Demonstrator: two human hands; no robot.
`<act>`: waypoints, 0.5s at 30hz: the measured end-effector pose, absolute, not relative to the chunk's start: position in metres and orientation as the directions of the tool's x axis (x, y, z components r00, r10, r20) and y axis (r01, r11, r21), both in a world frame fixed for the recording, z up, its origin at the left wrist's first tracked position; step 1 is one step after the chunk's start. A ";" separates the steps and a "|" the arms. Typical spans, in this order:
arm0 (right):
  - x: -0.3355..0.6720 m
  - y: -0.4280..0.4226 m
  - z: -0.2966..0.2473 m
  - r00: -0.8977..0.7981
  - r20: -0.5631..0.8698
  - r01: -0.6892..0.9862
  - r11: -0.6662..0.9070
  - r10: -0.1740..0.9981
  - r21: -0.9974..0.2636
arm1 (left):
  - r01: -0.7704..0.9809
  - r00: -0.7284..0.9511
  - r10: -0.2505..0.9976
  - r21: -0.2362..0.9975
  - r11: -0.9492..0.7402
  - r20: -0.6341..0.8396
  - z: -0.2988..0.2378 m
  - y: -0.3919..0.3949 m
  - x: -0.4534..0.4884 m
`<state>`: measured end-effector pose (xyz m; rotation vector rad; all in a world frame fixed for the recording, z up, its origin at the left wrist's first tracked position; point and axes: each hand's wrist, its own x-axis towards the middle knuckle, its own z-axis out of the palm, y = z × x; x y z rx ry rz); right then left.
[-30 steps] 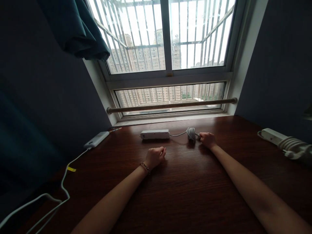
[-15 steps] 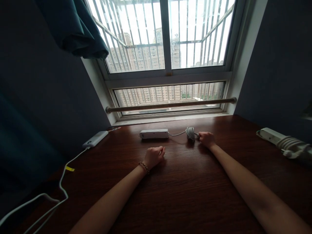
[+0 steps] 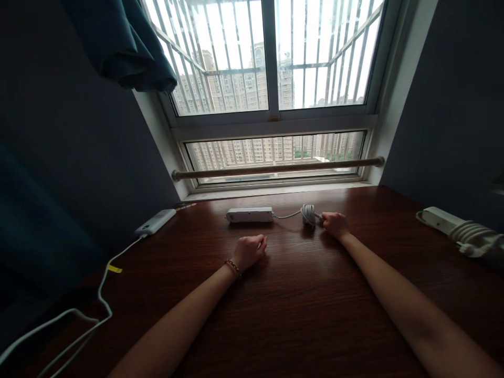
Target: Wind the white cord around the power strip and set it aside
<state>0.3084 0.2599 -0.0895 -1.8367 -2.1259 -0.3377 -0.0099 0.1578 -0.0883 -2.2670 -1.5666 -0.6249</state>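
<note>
A white power strip (image 3: 249, 214) lies lengthwise on the wooden table below the window. From its right end runs a white cord (image 3: 289, 216), wound into a tight bundle (image 3: 308, 214). Just right of that bundle my right hand (image 3: 334, 224) is closed on the cord's end; whether a plug is inside the fingers is hidden. My left hand (image 3: 250, 251), with a beaded bracelet on the wrist, rests on the table in a loose fist in front of the strip. It touches neither strip nor cord, and nothing shows in it.
At the right edge of the table (image 3: 299, 315) lies another power strip (image 3: 441, 219) with its coiled cord (image 3: 474, 233). To the left is a white device (image 3: 155, 222) with a cable (image 3: 103, 294) bearing a yellow tag. A wooden bar (image 3: 275, 169) crosses the window; a curtain (image 3: 134, 63) hangs upper left.
The view has shifted very slightly. Both hands, the strip and the cord bundle keep their places on the table.
</note>
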 end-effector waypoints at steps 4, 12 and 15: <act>0.308 0.260 -0.089 -0.127 0.378 0.989 0.148 0.917 -0.025 | 0.936 0.308 0.797 -0.015 -0.352 0.520 -0.089 0.158 -0.011; 0.309 0.258 -0.088 -0.133 0.380 0.988 0.153 0.915 -0.023 | 0.937 0.305 0.795 -0.019 -0.347 0.523 -0.090 0.158 -0.011; 0.308 0.258 -0.089 -0.129 0.381 0.988 0.151 0.916 -0.027 | 0.936 0.308 0.795 -0.019 -0.350 0.522 -0.090 0.158 -0.011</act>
